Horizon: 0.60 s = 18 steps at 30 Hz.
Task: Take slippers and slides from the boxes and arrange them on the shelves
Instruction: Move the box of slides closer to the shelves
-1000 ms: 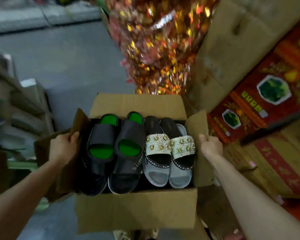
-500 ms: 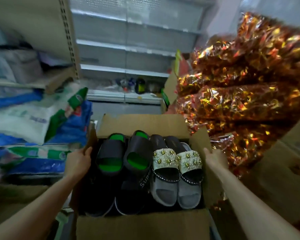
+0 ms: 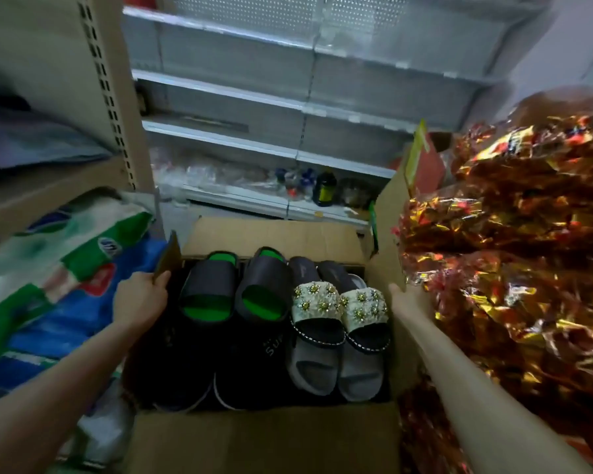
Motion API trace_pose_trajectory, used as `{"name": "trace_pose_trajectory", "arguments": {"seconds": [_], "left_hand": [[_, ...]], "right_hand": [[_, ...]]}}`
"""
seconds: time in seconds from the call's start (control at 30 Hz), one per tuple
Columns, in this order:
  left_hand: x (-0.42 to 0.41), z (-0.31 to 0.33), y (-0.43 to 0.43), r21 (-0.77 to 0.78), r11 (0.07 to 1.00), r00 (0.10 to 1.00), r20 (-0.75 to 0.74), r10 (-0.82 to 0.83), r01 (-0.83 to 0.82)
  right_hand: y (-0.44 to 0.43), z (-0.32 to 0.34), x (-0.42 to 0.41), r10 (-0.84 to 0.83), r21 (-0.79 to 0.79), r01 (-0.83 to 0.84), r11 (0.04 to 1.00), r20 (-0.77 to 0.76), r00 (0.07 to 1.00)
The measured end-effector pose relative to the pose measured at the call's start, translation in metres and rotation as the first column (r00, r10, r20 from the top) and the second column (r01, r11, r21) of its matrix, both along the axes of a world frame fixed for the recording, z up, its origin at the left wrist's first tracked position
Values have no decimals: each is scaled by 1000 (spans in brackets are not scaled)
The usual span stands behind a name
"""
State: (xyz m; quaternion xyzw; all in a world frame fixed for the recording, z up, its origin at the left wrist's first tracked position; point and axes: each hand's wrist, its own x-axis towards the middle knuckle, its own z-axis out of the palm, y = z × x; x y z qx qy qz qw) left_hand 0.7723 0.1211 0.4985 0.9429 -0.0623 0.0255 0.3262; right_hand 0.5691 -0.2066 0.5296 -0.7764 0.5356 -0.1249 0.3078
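Observation:
I hold an open cardboard box in front of me. My left hand grips its left flap and my right hand grips its right side. Inside lie a pair of black slides with green insoles on the left. A pair of grey slippers with white beaded straps lies on the right. More dark slides with white lettering sit below them. Grey metal shelves stand ahead, mostly bare.
Blue, green and white sacks are stacked on the left under a beige shelf upright. Shiny gold and red foil packs pile up on the right. Bottles stand on the lowest grey shelf.
The view has swung from the floor and the cartons up to the grey shelves, which are now closer. Both hands keep their hold on the box.

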Motion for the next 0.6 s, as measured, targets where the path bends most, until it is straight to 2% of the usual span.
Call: {"name": "trace_pose_trajectory", "arguments": {"seconds": [0.27, 0.4, 0.6], "left_hand": [[135, 7, -130, 2, 999, 999, -10, 44, -44], [238, 0, -201, -16, 998, 997, -45, 67, -67], [382, 8, -311, -3, 1000, 1000, -21, 13, -14]], "right_hand": [[-134, -3, 153, 41, 11, -41, 999, -16, 999], [-208, -5, 245, 26, 27, -26, 999, 3, 1000], [-314, 0, 378, -43, 21, 42, 999, 34, 999]]}}
